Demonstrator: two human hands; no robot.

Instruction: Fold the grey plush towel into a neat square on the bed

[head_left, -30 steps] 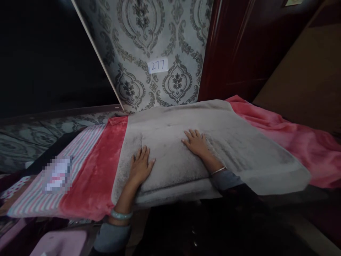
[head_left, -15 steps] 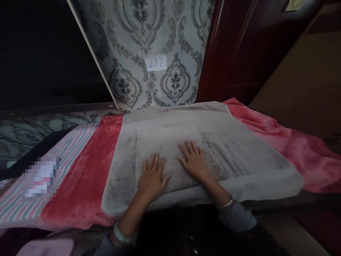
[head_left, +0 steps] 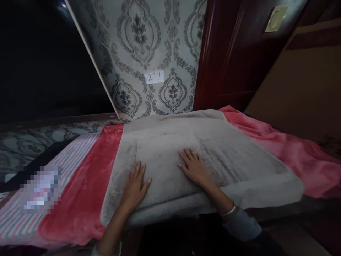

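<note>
A grey plush cloth [head_left: 165, 153] is spread before me, with a folded grey piece of the same look lying on its middle. On the left edge of that piece rests my left hand [head_left: 135, 186], flat with the fingers stretched forward. My right hand [head_left: 194, 166] lies palm down near the piece's right edge, its fingers spread. Neither hand grips anything. To the right of the piece the nap shows darker streaks.
Red plush blankets show on the left [head_left: 85, 177] and right [head_left: 287, 153] of the grey cloth. Further left lies a striped cloth [head_left: 71, 156] with a blurred item. Behind stand a dark screen [head_left: 48, 64], a patterned wall [head_left: 138, 39] with a "277" label [head_left: 154, 76], and a dark red door [head_left: 229, 53].
My left hand has slid left across the grey piece to its left edge. My right hand stays at nearly the same spot on the cloth. The view has tilted up slightly.
</note>
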